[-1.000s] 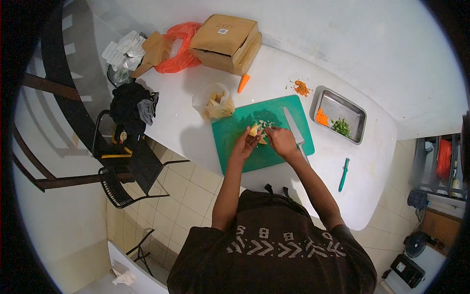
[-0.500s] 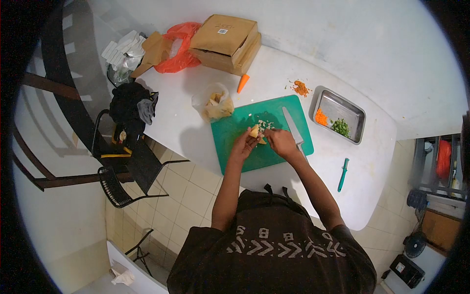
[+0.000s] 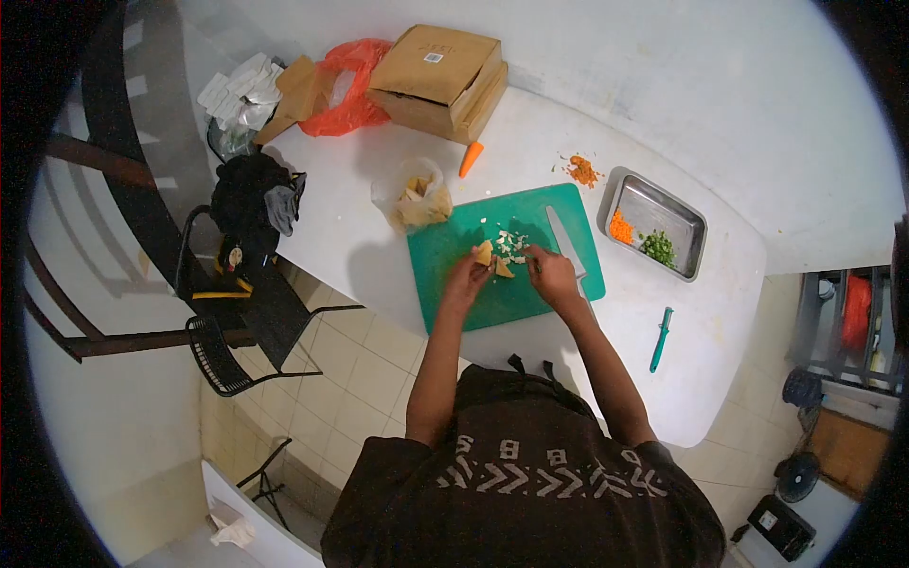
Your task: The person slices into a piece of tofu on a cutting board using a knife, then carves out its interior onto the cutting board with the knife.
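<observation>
A golden wedge of what looks like fried tofu [image 3: 485, 253] is held between the fingertips of my left hand [image 3: 464, 278], above the green cutting board [image 3: 454, 308]. A second tofu wedge [image 3: 503, 269] lies on the board between my hands. My right hand [image 3: 551, 273] is closed with its fingertips drawn together beside small white crumbs [image 3: 511, 242]; whatever it pinches, if anything, is too small to make out. Just beyond that hand rests a knife [image 3: 564, 237] along the board's right side. A plastic bag [image 3: 417, 197] of similar golden pieces stands at the board's far left corner.
A metal tray [image 3: 684, 213] with diced carrot and chopped greens sits to the right. Nearby are orange scraps [image 3: 581, 171] and a green-handled peeler [image 3: 662, 339]. Behind the board lie a carrot piece [image 3: 471, 159], cardboard boxes [image 3: 437, 76] and a red bag [image 3: 350, 90].
My hands have drawn apart: the left moved slightly left with its tofu wedge, the right slightly right. The second wedge and more of the crumbs now show between them.
</observation>
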Motion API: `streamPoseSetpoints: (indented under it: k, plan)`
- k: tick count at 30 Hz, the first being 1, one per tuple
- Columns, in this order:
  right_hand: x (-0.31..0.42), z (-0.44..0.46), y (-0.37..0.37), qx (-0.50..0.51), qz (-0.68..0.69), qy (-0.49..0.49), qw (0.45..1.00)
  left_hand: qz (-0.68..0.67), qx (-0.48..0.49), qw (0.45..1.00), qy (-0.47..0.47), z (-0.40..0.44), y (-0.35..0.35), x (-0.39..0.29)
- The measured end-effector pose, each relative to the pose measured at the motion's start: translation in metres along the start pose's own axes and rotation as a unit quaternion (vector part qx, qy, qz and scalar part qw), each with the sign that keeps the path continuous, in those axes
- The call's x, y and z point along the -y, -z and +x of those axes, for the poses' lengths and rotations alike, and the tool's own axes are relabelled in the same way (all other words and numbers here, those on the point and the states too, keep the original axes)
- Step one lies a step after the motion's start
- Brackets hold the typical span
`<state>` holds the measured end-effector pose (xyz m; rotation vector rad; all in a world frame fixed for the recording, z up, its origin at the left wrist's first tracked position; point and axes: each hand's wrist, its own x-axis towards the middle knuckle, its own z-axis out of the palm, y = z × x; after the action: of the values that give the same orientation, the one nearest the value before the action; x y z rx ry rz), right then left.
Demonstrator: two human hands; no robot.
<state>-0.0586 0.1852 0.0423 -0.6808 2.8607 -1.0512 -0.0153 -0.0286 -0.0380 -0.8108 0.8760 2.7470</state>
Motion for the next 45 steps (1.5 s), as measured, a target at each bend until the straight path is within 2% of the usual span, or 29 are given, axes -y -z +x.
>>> streamPoseSetpoints:
  k: [1,3,7,8,10,13,15,18,26,28,31,33,34,35,36,37,39,40,42,44,45]
  plan:
    - [-0.003,-0.005,-0.002,-0.017,0.014,-0.014,1.0,-0.002,0.0,1.0,0.0,-0.002,0.0,-0.002]
    - [-0.009,-0.016,-0.008,-0.022,0.027,-0.007,0.999,0.079,-0.068,0.994,-0.036,-0.007,0.002,-0.004]
    - [-0.015,-0.039,-0.018,-0.017,0.041,-0.018,0.999,0.113,-0.091,0.987,-0.075,-0.01,0.007,-0.008]
    - [-0.016,-0.043,-0.02,-0.016,0.04,-0.019,0.999,0.165,-0.101,0.977,-0.093,-0.011,0.007,-0.008]
    - [-0.021,-0.049,-0.025,0.037,-0.031,-0.04,0.998,0.216,-0.11,0.964,-0.11,-0.01,0.01,-0.008]
    - [-0.022,-0.059,-0.024,0.06,-0.022,-0.058,0.996,0.285,-0.096,0.947,-0.114,-0.012,0.01,-0.01]
    - [-0.023,-0.061,-0.022,0.049,-0.026,-0.042,0.998,0.508,-0.129,0.829,-0.196,-0.012,0.013,-0.007]
    - [-0.028,-0.062,-0.021,0.041,-0.05,-0.029,0.997,0.504,-0.125,0.822,-0.235,-0.007,0.016,-0.001]
    - [-0.034,-0.054,-0.019,0.05,-0.09,-0.037,0.994,0.498,-0.09,0.835,-0.216,-0.006,0.012,-0.002]
    - [-0.035,-0.053,-0.018,0.02,-0.066,-0.02,0.997,0.505,-0.084,0.833,-0.208,0.0,0.016,0.0]
    - [-0.035,-0.052,-0.018,0.041,-0.066,-0.034,0.996,0.457,-0.091,0.851,-0.243,0.001,0.017,0.004]
    - [-0.031,-0.052,-0.02,0.01,-0.03,-0.023,0.999,0.478,-0.148,0.813,-0.296,-0.002,0.013,0.002]
    - [-0.028,-0.053,-0.022,-0.021,0.007,-0.012,1.0,0.478,-0.148,0.813,-0.296,-0.004,0.008,0.0]
    - [-0.026,-0.052,-0.024,-0.021,0.006,-0.012,1.0,0.405,-0.13,0.862,-0.275,-0.005,0.003,-0.001]
    - [-0.021,-0.05,-0.025,-0.029,0.084,-0.017,0.996,0.327,-0.11,0.904,-0.252,-0.008,-0.005,-0.003]
    - [-0.015,-0.047,-0.025,-0.037,0.162,-0.021,0.986,0.327,-0.11,0.904,-0.253,-0.014,-0.017,-0.005]
    - [-0.005,-0.04,-0.022,-0.018,0.209,-0.042,0.977,0.116,-0.038,0.981,-0.152,-0.021,-0.038,-0.004]
    - [0.0,-0.037,-0.019,0.0,0.256,-0.062,0.965,0.117,-0.037,0.981,-0.151,-0.022,-0.044,-0.004]
    - [0.008,-0.032,-0.018,-0.017,0.266,-0.067,0.961,0.028,0.016,0.995,-0.099,-0.022,-0.058,-0.004]
    - [0.009,-0.029,-0.017,-0.033,0.278,-0.069,0.957,-0.016,0.034,0.995,-0.094,-0.026,-0.071,-0.001]
    - [0.007,-0.028,-0.019,-0.036,0.266,-0.041,0.962,-0.061,0.05,0.993,-0.091,-0.028,-0.074,-0.001]
